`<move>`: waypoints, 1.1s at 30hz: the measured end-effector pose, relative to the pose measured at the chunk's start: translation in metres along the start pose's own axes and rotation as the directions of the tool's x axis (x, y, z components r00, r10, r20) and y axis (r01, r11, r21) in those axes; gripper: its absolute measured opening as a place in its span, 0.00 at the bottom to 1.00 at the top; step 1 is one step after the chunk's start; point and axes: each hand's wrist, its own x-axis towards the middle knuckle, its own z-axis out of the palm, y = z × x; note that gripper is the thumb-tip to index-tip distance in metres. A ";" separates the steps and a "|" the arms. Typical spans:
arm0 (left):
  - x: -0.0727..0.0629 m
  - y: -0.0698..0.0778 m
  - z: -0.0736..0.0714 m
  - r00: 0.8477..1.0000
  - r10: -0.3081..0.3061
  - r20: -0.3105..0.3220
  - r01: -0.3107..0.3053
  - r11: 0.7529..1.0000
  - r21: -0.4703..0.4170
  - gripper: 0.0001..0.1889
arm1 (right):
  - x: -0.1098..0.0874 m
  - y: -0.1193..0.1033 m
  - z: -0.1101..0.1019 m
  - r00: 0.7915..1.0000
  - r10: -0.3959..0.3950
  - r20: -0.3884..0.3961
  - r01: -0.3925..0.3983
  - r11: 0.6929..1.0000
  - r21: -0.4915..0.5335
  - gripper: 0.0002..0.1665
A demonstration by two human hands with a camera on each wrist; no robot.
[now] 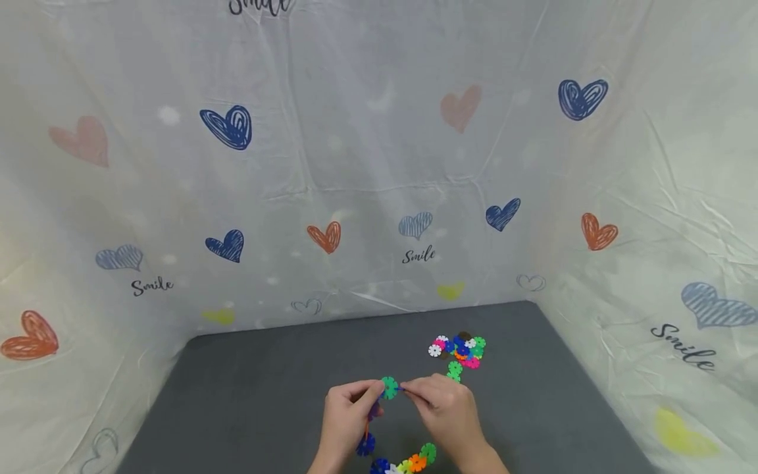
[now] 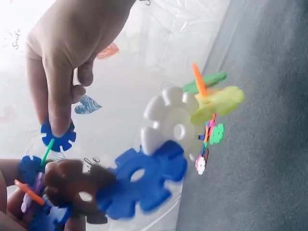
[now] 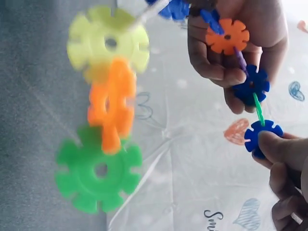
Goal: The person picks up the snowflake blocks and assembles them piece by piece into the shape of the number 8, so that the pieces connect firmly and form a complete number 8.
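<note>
In the head view, my left hand (image 1: 346, 415) grips a chain of notched plastic snowflake discs near a blue disc (image 3: 252, 85). My right hand (image 1: 453, 411) pinches another blue disc (image 3: 263, 137) between thumb and finger. A green disc (image 1: 389, 388) joins these two, seen edge-on from the wrists. From the left hand the rest of the chain hangs down in a curve: orange (image 3: 227, 37), brown (image 2: 79, 187), blue (image 2: 139, 178), white (image 2: 171, 122), yellow (image 3: 108, 43), a second orange (image 1: 418, 463) and, at its end, a green disc (image 3: 98, 171).
On the dark grey table (image 1: 254, 395), a pile of loose coloured discs (image 1: 464, 349) lies beyond the right hand. Green discs (image 1: 454, 370) lie just in front of the pile. A pale curtain (image 1: 367, 158) printed with hearts surrounds the table's back and sides.
</note>
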 end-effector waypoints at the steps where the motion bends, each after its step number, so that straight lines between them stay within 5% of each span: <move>1: 0.000 -0.001 0.000 1.000 -0.007 0.010 0.007 1.000 -0.005 0.15 | 0.000 0.000 0.000 1.000 -0.018 0.002 0.018 1.000 0.004 0.17; 9: -0.003 -0.008 -0.002 0.995 -0.001 0.100 0.002 1.000 -0.015 0.16 | -0.007 0.006 -0.002 0.996 -0.084 0.031 0.083 0.996 0.036 0.13; 18: -0.003 -0.014 0.002 0.967 -0.006 0.255 0.024 0.998 -0.066 0.14 | -0.014 0.010 -0.005 0.996 -0.023 0.085 0.023 1.000 0.006 0.15; 23: -0.003 -0.020 0.003 0.973 -0.045 0.228 0.069 0.993 -0.097 0.15 | -0.019 0.012 -0.006 0.991 0.005 0.137 -0.006 1.000 0.007 0.25; 27: -0.001 -0.023 0.001 0.983 -0.078 0.169 0.101 0.986 -0.132 0.17 | -0.022 0.024 -0.008 0.982 0.124 0.145 -0.127 0.992 0.010 0.39; 30: 0.002 -0.023 -0.002 0.987 -0.105 0.119 0.123 0.980 -0.156 0.17 | -0.023 0.044 -0.010 0.952 0.288 0.108 -0.291 0.956 0.018 0.39; 33: 0.003 -0.022 -0.006 0.989 -0.118 0.092 0.131 0.978 -0.161 0.17 | -0.025 0.071 -0.012 0.852 0.513 0.101 -0.520 0.852 0.055 0.32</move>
